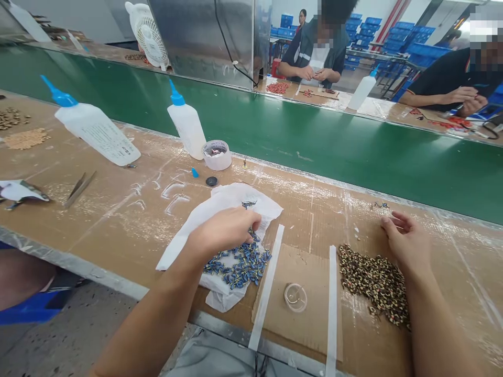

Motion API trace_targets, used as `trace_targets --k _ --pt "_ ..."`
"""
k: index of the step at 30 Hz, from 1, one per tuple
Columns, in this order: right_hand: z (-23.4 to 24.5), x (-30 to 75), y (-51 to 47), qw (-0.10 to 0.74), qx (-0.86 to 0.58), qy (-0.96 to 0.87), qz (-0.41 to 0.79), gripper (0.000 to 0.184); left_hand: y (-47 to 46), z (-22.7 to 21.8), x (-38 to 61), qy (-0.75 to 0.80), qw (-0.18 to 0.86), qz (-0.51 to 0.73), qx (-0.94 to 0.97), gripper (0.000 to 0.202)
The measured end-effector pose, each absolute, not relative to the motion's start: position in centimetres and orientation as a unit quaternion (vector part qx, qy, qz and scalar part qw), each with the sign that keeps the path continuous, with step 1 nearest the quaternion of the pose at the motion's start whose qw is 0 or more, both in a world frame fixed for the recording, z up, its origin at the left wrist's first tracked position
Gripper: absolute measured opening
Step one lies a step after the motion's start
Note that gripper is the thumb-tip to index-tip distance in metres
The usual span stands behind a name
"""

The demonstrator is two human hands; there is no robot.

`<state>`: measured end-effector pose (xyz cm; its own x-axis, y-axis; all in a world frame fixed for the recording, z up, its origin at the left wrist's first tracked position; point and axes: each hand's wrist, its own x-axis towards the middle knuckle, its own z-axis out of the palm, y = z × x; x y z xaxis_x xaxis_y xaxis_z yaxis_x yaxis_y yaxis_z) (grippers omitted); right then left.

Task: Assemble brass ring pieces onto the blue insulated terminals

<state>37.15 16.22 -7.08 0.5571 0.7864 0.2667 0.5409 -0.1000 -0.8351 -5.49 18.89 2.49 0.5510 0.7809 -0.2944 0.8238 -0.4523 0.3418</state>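
My left hand (226, 230) rests palm down on a white plastic bag (220, 209), fingers curled over the far edge of a heap of small blue parts (241, 264); what the fingertips hold is hidden. My right hand (404, 238) lies at the far end of a pile of small dark and tan ring-shaped parts (373, 283), fingers loosely bent and apart, touching the pile's edge with nothing seen in them. Between the two piles a small clear round dish (295, 297) sits on a cardboard pad (298, 293) edged by white tape strips.
Two white squeeze bottles with blue nozzles (94, 131) (186, 125), a tape roll (217, 155), tweezers (79, 188) and a black cap (211, 181) lie further out. A green conveyor belt (314, 141) runs behind. Two other people work across it. A fan (147, 34) stands at the back.
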Motion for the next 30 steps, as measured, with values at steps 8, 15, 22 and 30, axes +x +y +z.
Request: trace_targets --k 8,15,22,30 --pt "-6.4 36.0 14.6 0.474 -0.759 -0.417 0.157 0.044 17.9 1.8 -3.2 0.449 0.183 -0.093 0.87 0.014" --pt "-3.8 32.2 13.5 0.508 -0.711 -0.454 0.175 0.037 18.0 1.8 -3.0 0.443 0.193 -0.113 0.868 0.02" --pt "-0.8 26.5 10.8 0.428 -0.565 -0.594 0.38 0.025 19.2 3.1 -4.2 0.426 0.303 0.006 0.852 0.007" --pt "-1.3 21.8 9.2 0.223 -0.415 -0.684 0.556 0.026 19.0 0.5 0.0 0.372 0.44 0.147 0.804 0.004"
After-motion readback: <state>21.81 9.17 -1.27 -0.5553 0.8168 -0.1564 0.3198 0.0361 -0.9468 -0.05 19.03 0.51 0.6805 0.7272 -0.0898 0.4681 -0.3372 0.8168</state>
